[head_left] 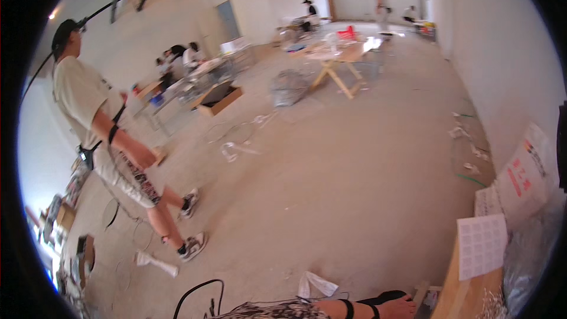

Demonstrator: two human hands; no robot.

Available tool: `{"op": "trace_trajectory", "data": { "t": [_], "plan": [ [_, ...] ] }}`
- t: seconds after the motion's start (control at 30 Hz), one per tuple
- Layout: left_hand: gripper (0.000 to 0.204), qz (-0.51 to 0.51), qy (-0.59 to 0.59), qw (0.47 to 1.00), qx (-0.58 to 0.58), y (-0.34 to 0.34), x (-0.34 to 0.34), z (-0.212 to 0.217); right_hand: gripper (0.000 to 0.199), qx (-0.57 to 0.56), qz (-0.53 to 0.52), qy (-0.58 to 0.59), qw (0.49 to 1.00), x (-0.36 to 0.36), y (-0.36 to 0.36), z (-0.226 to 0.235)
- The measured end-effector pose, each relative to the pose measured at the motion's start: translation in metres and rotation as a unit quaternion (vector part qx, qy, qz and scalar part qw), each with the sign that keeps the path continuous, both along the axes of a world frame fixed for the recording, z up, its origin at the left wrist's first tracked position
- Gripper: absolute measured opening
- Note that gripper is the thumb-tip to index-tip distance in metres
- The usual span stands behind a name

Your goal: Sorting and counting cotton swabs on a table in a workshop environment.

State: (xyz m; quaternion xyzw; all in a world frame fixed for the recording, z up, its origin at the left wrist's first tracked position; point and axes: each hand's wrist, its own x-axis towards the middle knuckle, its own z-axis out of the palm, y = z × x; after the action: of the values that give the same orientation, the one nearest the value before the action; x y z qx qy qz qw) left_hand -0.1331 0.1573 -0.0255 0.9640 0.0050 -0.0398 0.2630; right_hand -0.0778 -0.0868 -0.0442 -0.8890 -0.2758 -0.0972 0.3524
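Observation:
At the lower edge, to the right of the middle, a bare forearm with black bands reaches rightward and seems to be mine. My right hand (399, 308) is at its end, partly cut off by the picture's edge; its fingers are too blurred to read. Just behind it lies a dark, rounded object (391, 296), perhaps a shoe. Beside the hand stands a wooden piece (420, 296). Black-and-white patterned cloth (269, 309) shows left of the forearm. My left hand is out of the picture.
A person (88, 97) stands at left. A tan board (463, 292) with a white sheet (481, 247) and a white sack (525, 171) line the right wall. Farther off are a wooden-legged table (333, 53), a plastic bag (288, 87), an open cardboard box (220, 101) and several people.

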Motion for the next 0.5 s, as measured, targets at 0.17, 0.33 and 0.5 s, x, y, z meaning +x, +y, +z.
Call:
{"op": "trace_trajectory", "data": {
  "t": [0.17,0.33,0.5],
  "plan": [
    [0.034,-0.012,-0.086,0.996,0.022,-0.044,0.027,-0.001,0.025,0.01,-0.044,-0.065,0.997,0.026,-0.069,-0.017],
    [0.035,-0.012,-0.059,0.997,0.048,-0.057,0.027,0.005,0.018,-0.043,-0.068,-0.03,0.996,0.021,-0.077,-0.019],
    [0.034,-0.013,-0.064,0.997,0.042,-0.064,0.021,0.004,0.013,0.001,-0.072,-0.082,0.994,0.013,-0.077,-0.017]
  ]
}}
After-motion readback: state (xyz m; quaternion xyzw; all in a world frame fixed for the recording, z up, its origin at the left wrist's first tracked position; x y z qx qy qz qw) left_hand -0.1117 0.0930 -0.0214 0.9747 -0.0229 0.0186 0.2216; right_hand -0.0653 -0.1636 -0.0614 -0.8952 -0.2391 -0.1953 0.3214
